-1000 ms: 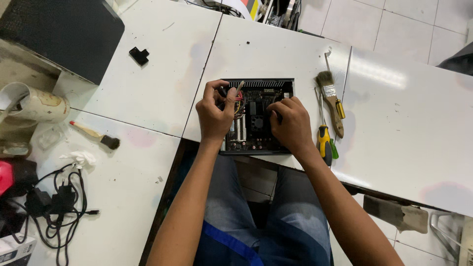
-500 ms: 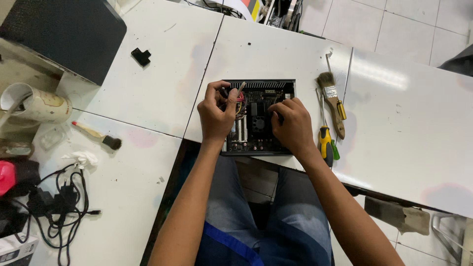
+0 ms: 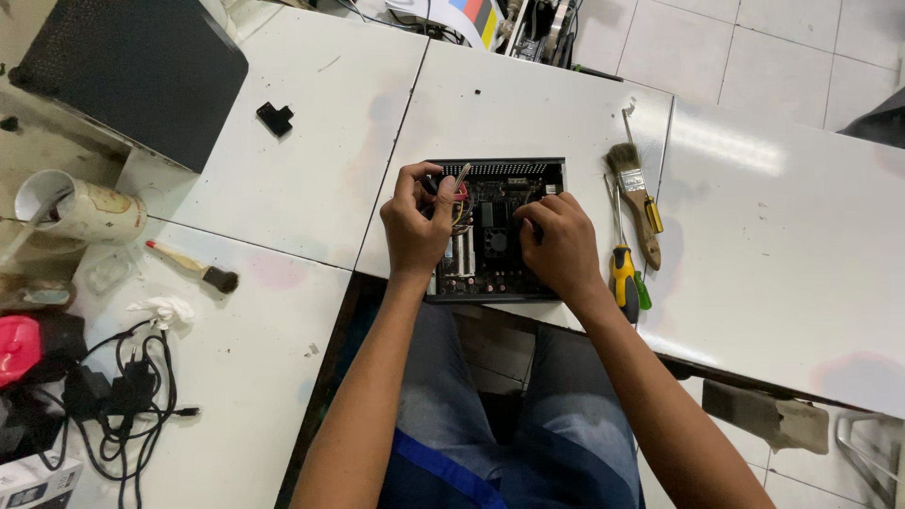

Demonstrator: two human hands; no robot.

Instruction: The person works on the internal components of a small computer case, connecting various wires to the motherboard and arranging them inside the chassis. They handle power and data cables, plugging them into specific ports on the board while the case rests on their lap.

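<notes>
Open black electronics box (image 3: 498, 247) sits at the near edge of the white table (image 3: 528, 104), circuit board exposed. Left hand (image 3: 415, 229) pinches thin wires (image 3: 461, 193) (red and yellow) at its left side. Right hand (image 3: 564, 247) rests curled on the board; can't tell what it grips. Screwdriver (image 3: 622, 273) and paintbrush (image 3: 636, 198) lie just right.

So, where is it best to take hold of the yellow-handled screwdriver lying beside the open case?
Probably by the thick yellow handle of the screwdriver, coming from above and from the right. It lies flat, its thin shaft pointing away, with the right hand close on its left and a paintbrush beside it.
</notes>
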